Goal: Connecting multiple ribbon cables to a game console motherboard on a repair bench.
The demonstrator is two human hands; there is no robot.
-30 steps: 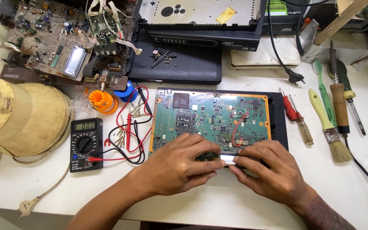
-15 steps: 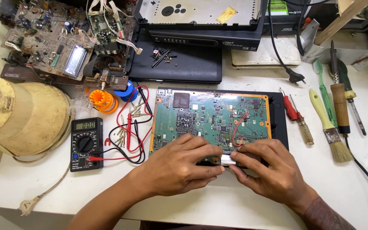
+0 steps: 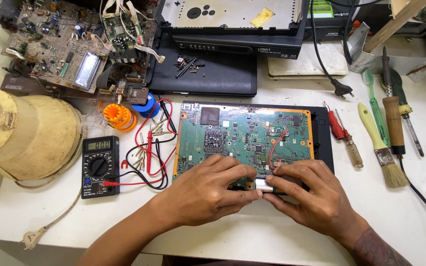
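Observation:
A green circuit board [image 3: 242, 135] lies in a black case on the white table, with thin red wires on its right part. Both hands rest on the board's near edge. My left hand [image 3: 208, 189] and my right hand [image 3: 306, 194] pinch a small silver metal part [image 3: 265, 184] between their fingertips, thumbs and forefingers meeting at it. The part sits at the board's front edge; what lies under the hands is hidden.
A black multimeter [image 3: 99, 165] with red and black leads lies left of the board. A cream-coloured dome-shaped object [image 3: 25, 133] stands at far left. Old circuit boards [image 3: 75, 44] and a black device [image 3: 223, 49] sit behind. Screwdrivers [image 3: 343, 135], a brush [image 3: 380, 148] and a soldering iron [image 3: 393, 118] lie at right.
Both hands stay at the board's front edge on the silver part; only small finger shifts show.

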